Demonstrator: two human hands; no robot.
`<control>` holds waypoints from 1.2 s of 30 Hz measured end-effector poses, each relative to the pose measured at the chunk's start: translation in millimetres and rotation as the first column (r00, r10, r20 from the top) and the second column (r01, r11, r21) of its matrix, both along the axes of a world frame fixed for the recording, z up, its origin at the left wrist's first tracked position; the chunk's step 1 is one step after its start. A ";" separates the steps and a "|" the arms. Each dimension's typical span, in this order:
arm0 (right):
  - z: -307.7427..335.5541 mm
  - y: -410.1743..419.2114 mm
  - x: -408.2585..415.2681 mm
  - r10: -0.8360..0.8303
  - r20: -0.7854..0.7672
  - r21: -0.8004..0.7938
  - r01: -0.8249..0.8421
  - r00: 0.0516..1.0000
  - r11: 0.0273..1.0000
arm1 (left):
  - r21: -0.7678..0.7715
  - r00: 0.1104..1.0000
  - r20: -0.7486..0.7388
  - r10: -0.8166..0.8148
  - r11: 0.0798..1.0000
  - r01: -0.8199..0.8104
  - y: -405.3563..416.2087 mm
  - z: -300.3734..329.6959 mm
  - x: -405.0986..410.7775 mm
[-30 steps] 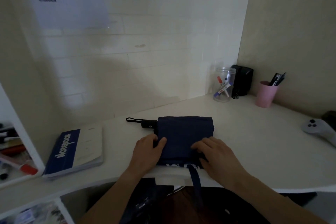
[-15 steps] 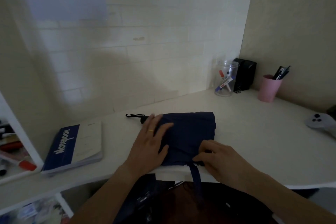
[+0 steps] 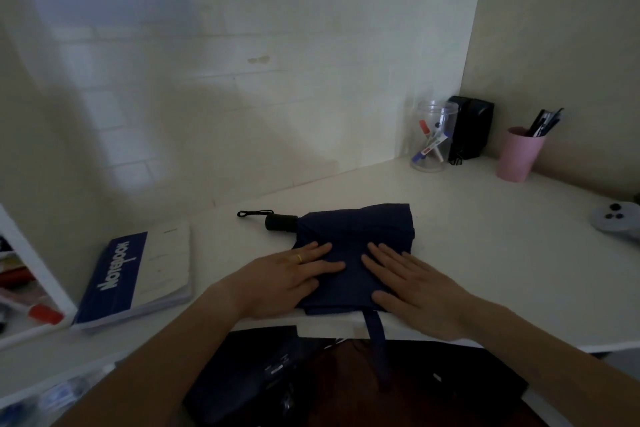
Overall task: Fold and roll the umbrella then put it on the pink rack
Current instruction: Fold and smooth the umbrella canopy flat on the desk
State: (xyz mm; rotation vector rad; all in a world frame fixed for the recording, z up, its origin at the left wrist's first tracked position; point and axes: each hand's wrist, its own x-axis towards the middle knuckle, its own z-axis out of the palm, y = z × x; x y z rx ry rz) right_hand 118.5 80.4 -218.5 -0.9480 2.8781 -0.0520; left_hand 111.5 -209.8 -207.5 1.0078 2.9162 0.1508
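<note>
The umbrella lies flat at the near edge of the worktop, handle toward 9 o'clock. Left hand and right hand rest on it with palms open and fingers spread, gripping nothing, likely pressing the cloth flat for rolling. Its strap dangles off at 6 o'clock.

My left hand lies flat, palm down, fingers extended and pointing right, a gold ring on one finger. My right hand lies flat, palm down, fingers spread, pointing up-left. Both forearms are bare; the fingertips nearly meet.
</note>
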 end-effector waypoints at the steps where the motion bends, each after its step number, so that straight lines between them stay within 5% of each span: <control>1: 1.1 4.6 -0.1 0.010 0.011 0.014 -0.010 1.000 1.000 | -0.031 1.000 0.000 0.020 0.999 -0.020 -2.9 1.3 1.5; 4: 3.3 14.2 -5.6 0.035 0.021 0.040 -0.036 0.999 0.999 | -0.102 0.993 -0.045 0.110 0.988 -0.114 -6.8 4.4 3.3; 7: 9.3 18.1 -14.1 0.043 0.054 0.020 -0.044 0.998 0.999 | 0.059 0.974 -0.129 0.188 0.982 -0.181 6.9 10.9 9.1; 10: 25.9 17.2 -18.1 0.042 0.082 0.096 -0.050 0.996 0.994 | 0.097 0.910 -0.398 0.116 0.992 -0.084 21.9 2.3 13.8; 12: 48.8 10.8 -19.8 0.009 0.070 0.102 -0.016 0.998 0.995 | 0.100 0.927 -0.357 0.115 0.991 -0.084 20.9 -7.6 15.7; 15: 83.9 -7.1 -41.6 -0.127 -0.116 -0.314 0.085 0.985 0.946 | 0.167 0.962 -0.220 0.161 0.978 -0.125 16.0 -16.7 16.6; 17: 96.2 -16.7 -74.5 -0.293 -0.176 -0.466 0.182 0.940 0.866 | 0.166 0.958 -0.258 0.126 0.983 -0.085 16.5 -19.1 16.7; 22: 94.3 -25.3 -130.9 -0.414 0.315 -0.264 0.497 0.854 0.826 | 0.130 0.950 -0.304 0.068 0.991 -0.030 14.0 -24.6 15.5; 28: 105.9 -20.0 -125.4 -0.191 0.367 -0.649 0.398 0.910 0.649 | 0.134 0.952 -0.298 0.066 0.991 -0.027 15.5 -24.7 13.5; 32: 110.9 -8.0 -86.8 0.020 0.222 -0.852 0.183 0.975 0.491 | 0.130 0.941 -0.331 0.067 0.991 -0.025 14.3 -29.6 12.0; 34: 105.0 -2.0 -67.6 0.031 0.147 -0.895 0.119 0.989 0.430 | 0.134 0.939 -0.336 0.074 0.990 -0.030 15.0 -30.0 11.0; 36: 95.0 1.8 -53.1 -0.062 0.071 -0.875 0.092 0.996 0.476 | 0.142 0.938 -0.339 0.073 0.990 -0.026 15.8 -28.5 10.8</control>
